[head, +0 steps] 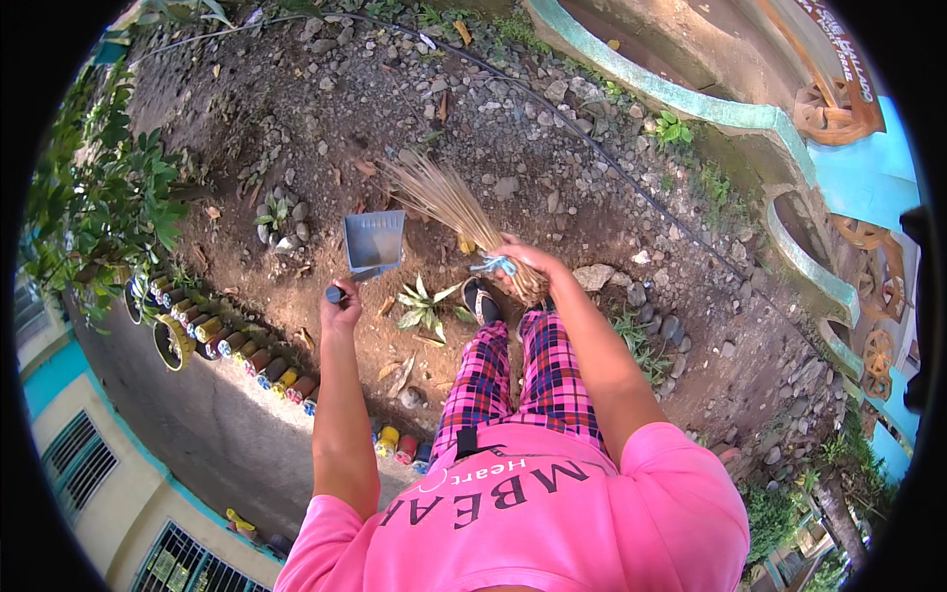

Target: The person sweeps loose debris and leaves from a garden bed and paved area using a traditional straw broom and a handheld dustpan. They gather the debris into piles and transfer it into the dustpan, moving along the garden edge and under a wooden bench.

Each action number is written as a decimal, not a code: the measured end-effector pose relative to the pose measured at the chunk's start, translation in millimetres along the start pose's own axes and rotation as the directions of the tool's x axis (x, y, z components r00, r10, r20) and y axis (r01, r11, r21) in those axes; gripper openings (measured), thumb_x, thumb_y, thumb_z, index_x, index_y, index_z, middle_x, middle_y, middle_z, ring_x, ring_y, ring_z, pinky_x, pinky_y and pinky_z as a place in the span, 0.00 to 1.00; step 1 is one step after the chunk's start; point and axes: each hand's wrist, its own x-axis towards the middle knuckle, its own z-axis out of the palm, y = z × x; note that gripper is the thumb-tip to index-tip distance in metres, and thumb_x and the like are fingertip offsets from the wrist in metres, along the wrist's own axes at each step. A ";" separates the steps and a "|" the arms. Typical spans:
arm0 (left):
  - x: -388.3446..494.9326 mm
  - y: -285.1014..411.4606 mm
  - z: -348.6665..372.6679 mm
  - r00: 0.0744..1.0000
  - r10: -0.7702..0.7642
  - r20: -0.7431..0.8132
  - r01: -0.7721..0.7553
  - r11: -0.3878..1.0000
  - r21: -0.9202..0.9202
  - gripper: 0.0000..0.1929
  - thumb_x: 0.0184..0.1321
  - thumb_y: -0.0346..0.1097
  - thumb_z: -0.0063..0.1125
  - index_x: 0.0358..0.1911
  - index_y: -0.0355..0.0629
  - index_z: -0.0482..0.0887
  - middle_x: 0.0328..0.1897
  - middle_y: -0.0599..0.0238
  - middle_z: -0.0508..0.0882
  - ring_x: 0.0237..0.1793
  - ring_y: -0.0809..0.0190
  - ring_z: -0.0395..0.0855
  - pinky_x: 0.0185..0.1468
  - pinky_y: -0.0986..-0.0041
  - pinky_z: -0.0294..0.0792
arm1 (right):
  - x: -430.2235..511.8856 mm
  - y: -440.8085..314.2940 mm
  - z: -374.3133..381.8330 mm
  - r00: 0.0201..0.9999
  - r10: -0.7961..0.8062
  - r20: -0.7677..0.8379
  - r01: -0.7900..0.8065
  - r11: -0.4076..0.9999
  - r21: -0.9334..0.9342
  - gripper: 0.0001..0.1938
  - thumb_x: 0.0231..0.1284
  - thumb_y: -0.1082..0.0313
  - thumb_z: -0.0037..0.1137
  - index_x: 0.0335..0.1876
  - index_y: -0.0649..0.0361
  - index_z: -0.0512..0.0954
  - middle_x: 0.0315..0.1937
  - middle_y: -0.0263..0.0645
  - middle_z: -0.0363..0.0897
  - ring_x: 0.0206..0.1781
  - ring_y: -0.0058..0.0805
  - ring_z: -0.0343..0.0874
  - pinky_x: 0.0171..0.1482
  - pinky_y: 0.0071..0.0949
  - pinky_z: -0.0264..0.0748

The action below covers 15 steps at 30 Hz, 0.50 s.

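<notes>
My left hand (342, 305) grips the dark handle of a grey-blue dustpan (374, 240), whose pan stretches out ahead over the bare soil. In my right hand (527, 260) is a stick broom (453, 198) of thin dry ribs, held close to its butt end. Light blue string (494, 264) binds the broom there. The bristles fan out forward and to the left, with their tips beyond the dustpan's right side. Whether the tips touch the ground I cannot tell. Dry leaves (365, 167) lie around the tips, and a yellow leaf (466, 244) shows beside the broom.
A variegated plant (423, 308) grows just before my sandalled foot (482, 302). Stones ring a small plant (275, 214) on the left. Painted bottles (259, 361) edge the concrete path (222, 422). A black hose (592, 144) crosses gravel beside a green-topped low wall (666, 87).
</notes>
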 end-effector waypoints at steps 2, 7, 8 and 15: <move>2.0 3.7 -0.3 0.999 0.007 -0.041 -0.008 1.000 -0.023 0.24 0.56 0.25 0.50 0.50 0.21 0.51 0.26 0.57 0.75 0.23 0.61 0.77 0.29 0.75 0.79 | -22.6 -11.8 -27.1 0.993 -0.062 -0.097 0.060 0.998 -0.024 0.50 0.48 0.66 0.61 0.70 0.56 0.35 0.27 0.44 0.75 0.18 0.28 0.75 0.18 0.31 0.75; 13.5 1.1 -3.6 0.999 0.038 0.039 -0.039 0.999 0.028 0.10 0.58 0.25 0.47 0.37 0.24 0.65 0.26 0.56 0.75 0.24 0.61 0.77 0.28 0.78 0.79 | 35.1 -56.0 -62.9 0.874 -0.072 -0.481 0.156 0.978 0.136 0.17 0.51 0.59 0.58 0.44 0.57 0.68 0.22 0.38 0.75 0.19 0.31 0.77 0.22 0.34 0.78; 16.6 -0.3 -2.9 0.999 0.035 0.038 -0.035 0.999 0.001 0.08 0.58 0.25 0.46 0.34 0.24 0.67 0.27 0.55 0.75 0.24 0.61 0.77 0.27 0.78 0.79 | 57.1 -62.7 -59.3 0.820 0.039 -0.571 0.130 0.959 0.252 0.14 0.51 0.58 0.57 0.37 0.56 0.70 0.23 0.38 0.76 0.19 0.32 0.77 0.24 0.34 0.78; 32.8 -5.5 21.2 0.998 0.042 0.037 -0.041 0.999 -0.029 0.09 0.58 0.26 0.45 0.34 0.23 0.67 0.28 0.52 0.74 0.23 0.60 0.77 0.26 0.78 0.79 | 130.4 -45.8 38.9 0.971 0.192 -0.142 -0.212 0.967 -0.144 0.14 0.53 0.56 0.56 0.40 0.56 0.73 0.30 0.40 0.78 0.21 0.29 0.76 0.21 0.29 0.75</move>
